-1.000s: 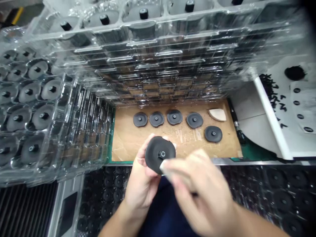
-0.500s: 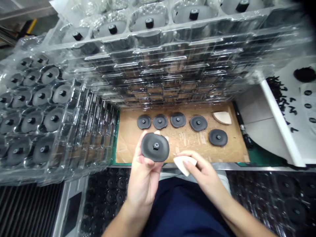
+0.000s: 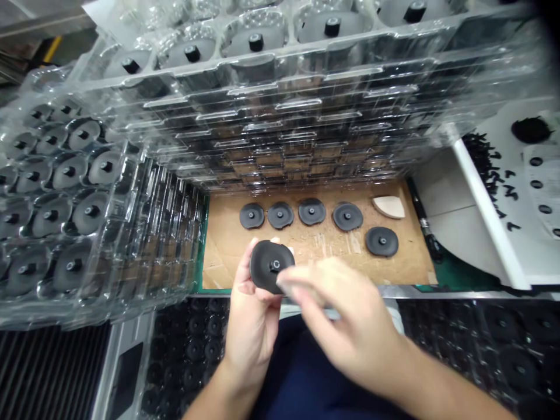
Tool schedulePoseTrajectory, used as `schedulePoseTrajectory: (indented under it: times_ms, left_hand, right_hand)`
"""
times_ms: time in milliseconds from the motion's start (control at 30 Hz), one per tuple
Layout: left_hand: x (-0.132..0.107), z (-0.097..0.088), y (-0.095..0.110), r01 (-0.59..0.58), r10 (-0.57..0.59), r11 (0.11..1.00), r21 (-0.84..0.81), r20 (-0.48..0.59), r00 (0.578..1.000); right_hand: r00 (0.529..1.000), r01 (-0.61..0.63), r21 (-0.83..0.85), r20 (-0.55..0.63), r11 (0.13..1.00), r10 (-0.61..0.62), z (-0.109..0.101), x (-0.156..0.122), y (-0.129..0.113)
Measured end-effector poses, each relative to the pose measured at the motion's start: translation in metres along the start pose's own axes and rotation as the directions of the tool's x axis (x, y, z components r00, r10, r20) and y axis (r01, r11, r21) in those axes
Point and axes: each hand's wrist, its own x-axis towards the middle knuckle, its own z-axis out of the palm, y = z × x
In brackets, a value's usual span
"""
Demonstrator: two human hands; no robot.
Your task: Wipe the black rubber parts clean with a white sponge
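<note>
My left hand (image 3: 258, 309) grips a dark grey rounded plate (image 3: 265, 262) by its edges, its raised centre stub facing up. Over the plate's right edge comes my right hand (image 3: 345, 309), blurred by motion. Its fingers pinch a pale wedge-shaped pad (image 3: 301, 287), mostly hidden now and at or very near the plate's rim; contact I cannot tell. On the cardboard beyond lie several like plates (image 3: 312, 212), one of them (image 3: 382, 241) set nearer on the right. A second pale wedge-shaped pad (image 3: 389, 207) rests at the far right.
Tall stacks of clear plastic trays (image 3: 280, 116) holding similar plates wall off the back, and more trays (image 3: 126, 221) stand at left. Right of the cardboard (image 3: 236, 256) are a black-handled tool (image 3: 433, 245) and a white bin (image 3: 490, 210). Small black pieces (image 3: 494, 181) lie scattered beyond it.
My right hand has moved left and up with the pale pad, from beside the plate to its right edge. The plate has tilted slightly in my left hand.
</note>
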Motion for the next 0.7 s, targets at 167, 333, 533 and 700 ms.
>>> schedulePoseTrajectory:
  times_ms: [167, 333, 533, 700]
  left_hand:
    - [0.01, 0.001, -0.001, 0.032, -0.032, 0.997, -0.066, -0.004, 0.999]
    - [0.012, -0.001, 0.003, 0.032, -0.037, 0.993, -0.117, -0.043, 0.998]
    - [0.01, -0.002, 0.002, 0.054, -0.054, 0.993, -0.101, 0.002, 0.999]
    - [0.004, 0.002, -0.002, 0.073, -0.067, 0.995, -0.068, 0.085, 0.994]
  right_hand:
    - [0.986, -0.133, 0.162, 0.125, 0.978, 0.113, -0.001, -0.007, 0.027]
    - [0.896, -0.444, 0.143, 0.042, 0.884, 0.443, 0.013, -0.042, 0.071]
    - [0.862, -0.502, 0.135, 0.002, 0.854, 0.507, 0.016, -0.043, 0.076]
    - [0.968, -0.187, 0.101, -0.15, 0.977, 0.201, -0.001, 0.002, 0.018]
